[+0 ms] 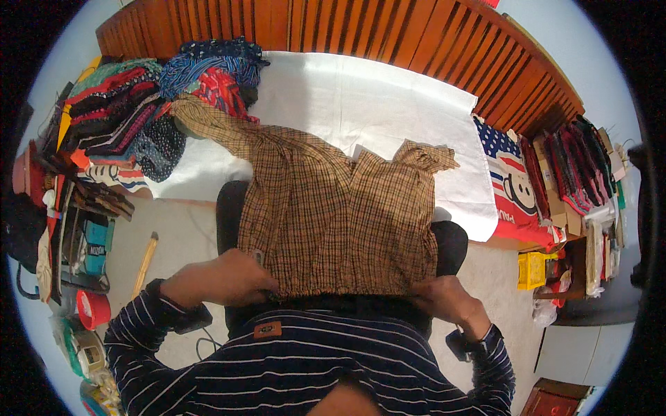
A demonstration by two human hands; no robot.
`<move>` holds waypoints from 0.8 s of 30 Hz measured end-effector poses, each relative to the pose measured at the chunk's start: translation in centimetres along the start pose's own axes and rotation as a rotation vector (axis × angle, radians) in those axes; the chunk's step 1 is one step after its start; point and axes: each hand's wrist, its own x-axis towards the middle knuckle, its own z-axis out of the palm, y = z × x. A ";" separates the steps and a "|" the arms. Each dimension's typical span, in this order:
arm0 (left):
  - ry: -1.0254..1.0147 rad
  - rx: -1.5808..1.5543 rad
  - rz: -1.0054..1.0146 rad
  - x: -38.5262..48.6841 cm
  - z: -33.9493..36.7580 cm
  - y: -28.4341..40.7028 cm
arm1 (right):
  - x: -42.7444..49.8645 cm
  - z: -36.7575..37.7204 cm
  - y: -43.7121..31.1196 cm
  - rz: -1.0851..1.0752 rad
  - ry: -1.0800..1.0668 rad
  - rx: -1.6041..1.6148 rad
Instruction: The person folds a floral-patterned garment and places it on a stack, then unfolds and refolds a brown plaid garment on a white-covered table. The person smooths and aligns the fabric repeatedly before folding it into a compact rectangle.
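A brown-and-black checked garment with gathered cloth and sleeve-like ends spreads across my lap and onto the white sheet. My left hand grips the left corner of its gathered near edge. At the opposite corner of that edge, my right hand pinches the cloth. Between the two hands the edge is stretched nearly straight. One sleeve reaches up and left to the pile of patterned fabrics; the other lies folded on the sheet at the upper right. The fingertips are partly hidden by the cloth.
A stack of folded fabrics stands at the left of the bed. Behind it all runs a slatted wooden headboard. A printed cloth and hanging garments are at right, above a yellow crate. A red bucket stands at lower left.
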 end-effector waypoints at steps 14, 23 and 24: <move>0.163 -0.258 0.249 -8.4 -8.9 5.8 | -7.8 -11.8 -5.4 -0.147 0.347 0.020; 0.248 -0.119 0.483 -10.6 -10.9 8.5 | -9.6 -13.2 -6.7 -0.241 0.466 0.060; 0.277 -0.136 0.507 -10.8 -11.0 8.6 | -9.8 -13.4 -6.8 -0.266 0.477 0.069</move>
